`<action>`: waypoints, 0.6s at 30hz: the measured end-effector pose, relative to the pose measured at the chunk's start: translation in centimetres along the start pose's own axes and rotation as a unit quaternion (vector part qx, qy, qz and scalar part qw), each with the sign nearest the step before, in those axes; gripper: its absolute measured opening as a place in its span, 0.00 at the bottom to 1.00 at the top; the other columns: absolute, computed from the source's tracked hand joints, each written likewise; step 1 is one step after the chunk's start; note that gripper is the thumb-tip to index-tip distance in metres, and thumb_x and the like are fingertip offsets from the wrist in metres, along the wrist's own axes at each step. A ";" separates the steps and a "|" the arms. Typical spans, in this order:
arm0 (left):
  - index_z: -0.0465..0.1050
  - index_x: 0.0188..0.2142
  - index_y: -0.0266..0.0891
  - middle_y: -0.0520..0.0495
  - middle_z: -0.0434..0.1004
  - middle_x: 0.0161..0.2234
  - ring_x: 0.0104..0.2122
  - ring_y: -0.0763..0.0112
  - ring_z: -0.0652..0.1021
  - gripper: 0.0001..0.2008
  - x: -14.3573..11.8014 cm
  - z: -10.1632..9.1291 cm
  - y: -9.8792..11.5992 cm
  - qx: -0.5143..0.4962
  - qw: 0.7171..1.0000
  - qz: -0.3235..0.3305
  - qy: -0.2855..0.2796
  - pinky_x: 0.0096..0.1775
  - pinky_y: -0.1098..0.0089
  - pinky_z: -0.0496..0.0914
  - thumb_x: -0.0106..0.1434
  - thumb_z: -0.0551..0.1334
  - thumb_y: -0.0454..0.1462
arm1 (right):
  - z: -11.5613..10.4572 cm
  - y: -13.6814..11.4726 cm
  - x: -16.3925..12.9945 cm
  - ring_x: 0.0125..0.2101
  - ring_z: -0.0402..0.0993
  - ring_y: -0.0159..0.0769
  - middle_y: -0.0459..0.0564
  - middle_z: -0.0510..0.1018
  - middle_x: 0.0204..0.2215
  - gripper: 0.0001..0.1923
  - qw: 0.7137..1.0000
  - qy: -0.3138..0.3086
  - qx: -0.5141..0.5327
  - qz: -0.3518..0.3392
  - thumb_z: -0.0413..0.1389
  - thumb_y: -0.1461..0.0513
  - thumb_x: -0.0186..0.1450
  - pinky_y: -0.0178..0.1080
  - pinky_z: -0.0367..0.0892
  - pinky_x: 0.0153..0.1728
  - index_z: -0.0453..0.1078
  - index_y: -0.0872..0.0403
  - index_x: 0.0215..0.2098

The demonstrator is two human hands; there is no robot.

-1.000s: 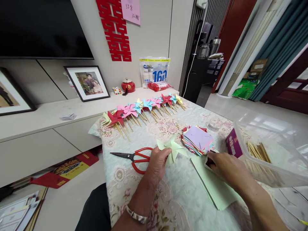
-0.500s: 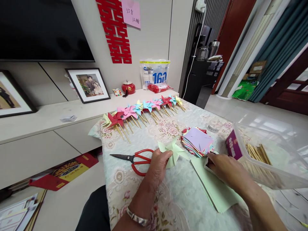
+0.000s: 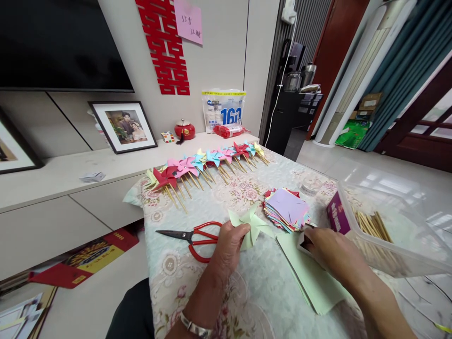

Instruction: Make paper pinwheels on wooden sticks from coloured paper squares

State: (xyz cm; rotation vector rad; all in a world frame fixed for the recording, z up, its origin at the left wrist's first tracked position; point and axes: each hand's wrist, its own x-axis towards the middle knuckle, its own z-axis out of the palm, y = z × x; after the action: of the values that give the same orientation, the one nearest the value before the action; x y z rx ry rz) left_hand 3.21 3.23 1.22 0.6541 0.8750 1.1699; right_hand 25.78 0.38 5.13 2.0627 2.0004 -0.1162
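Observation:
My left hand pinches a pale green paper pinwheel at its middle, thumb on top. Red-handled scissors lie beside that hand, blades pointing left. My right hand is curled, with its fingertips down in a small open box; what they grip is hidden. Under the box rests a stack of light green paper. Just behind it sits a pile of coloured paper squares, a lilac one on top.
Finished pinwheels on sticks line the table's far edge. At the right, a clear plastic tub holds many thin sticks. A round clear container stands behind the paper squares. A cabinet with a framed photo runs behind.
The view has shifted slightly. My left hand keeps its pinch on the pinwheel, and my right hand stays at the small box.

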 end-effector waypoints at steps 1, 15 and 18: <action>0.76 0.33 0.37 0.48 0.79 0.27 0.30 0.63 0.78 0.15 0.0 0.0 0.0 -0.001 1.000 -0.001 -0.001 0.31 0.69 0.69 0.44 0.69 0.40 | 0.0 0.0 0.0 0.39 0.82 0.55 0.59 0.83 0.35 0.12 1.000 -0.002 0.002 -0.002 0.48 0.68 0.66 0.40 0.50 0.26 0.73 0.53 0.38; 0.76 0.29 0.36 0.50 0.77 0.23 0.25 0.68 0.75 0.11 0.0 -0.1 -0.1 -0.020 1.000 0.006 -0.017 0.29 0.71 0.67 0.45 0.69 0.38 | -0.2 0.1 0.5 0.34 0.82 0.52 0.60 0.83 0.31 0.13 0.999 0.009 -0.001 0.038 0.43 0.67 0.70 0.40 0.49 0.25 0.70 0.55 0.38; 0.77 0.29 0.36 0.50 0.77 0.22 0.25 0.67 0.76 0.11 -0.1 0.0 -0.1 -0.025 0.999 0.004 -0.021 0.28 0.71 0.66 0.45 0.69 0.38 | -0.8 0.1 0.3 0.32 0.81 0.52 0.61 0.82 0.30 0.11 0.997 0.038 0.026 0.060 0.44 0.65 0.71 0.40 0.50 0.24 0.68 0.55 0.37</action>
State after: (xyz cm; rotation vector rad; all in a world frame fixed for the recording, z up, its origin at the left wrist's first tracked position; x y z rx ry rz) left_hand 3.29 3.11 1.15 0.6386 0.8062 1.1780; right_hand 25.76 0.91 5.86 2.2460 1.9301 -0.0671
